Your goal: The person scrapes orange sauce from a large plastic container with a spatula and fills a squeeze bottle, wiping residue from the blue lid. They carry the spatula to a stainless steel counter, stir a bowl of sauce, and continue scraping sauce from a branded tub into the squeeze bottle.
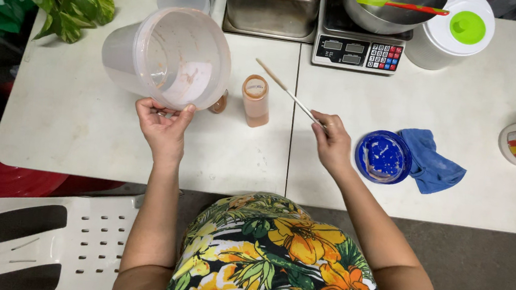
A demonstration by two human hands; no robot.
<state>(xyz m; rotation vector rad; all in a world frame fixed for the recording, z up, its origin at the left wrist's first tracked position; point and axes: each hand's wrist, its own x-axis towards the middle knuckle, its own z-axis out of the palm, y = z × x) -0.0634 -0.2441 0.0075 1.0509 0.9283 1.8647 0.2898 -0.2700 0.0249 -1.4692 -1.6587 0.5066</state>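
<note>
We see the left hand (163, 124) closed on the near rim of a large translucent plastic pitcher (166, 56), thumb and fingers pinching the lip; the pitcher is tipped on its side over the left part of the white bench (73, 122), its mouth turned toward us, the inner wall streaked with thin orange-pink residue and a pale patch at the bottom; the right hand (332, 139) is curled shut round the near end of a thin wooden stick (284, 90), which slants up and to the left; between the two hands a small capped bottle of peach-coloured liquid (255, 101) stands upright on the bench, just right of the pitcher; right of the right hand lies a round blue lid smeared with white (383, 157), touching a crumpled blue cloth (433, 166); at the far edge sits a grey digital scale (358, 51).
</note>
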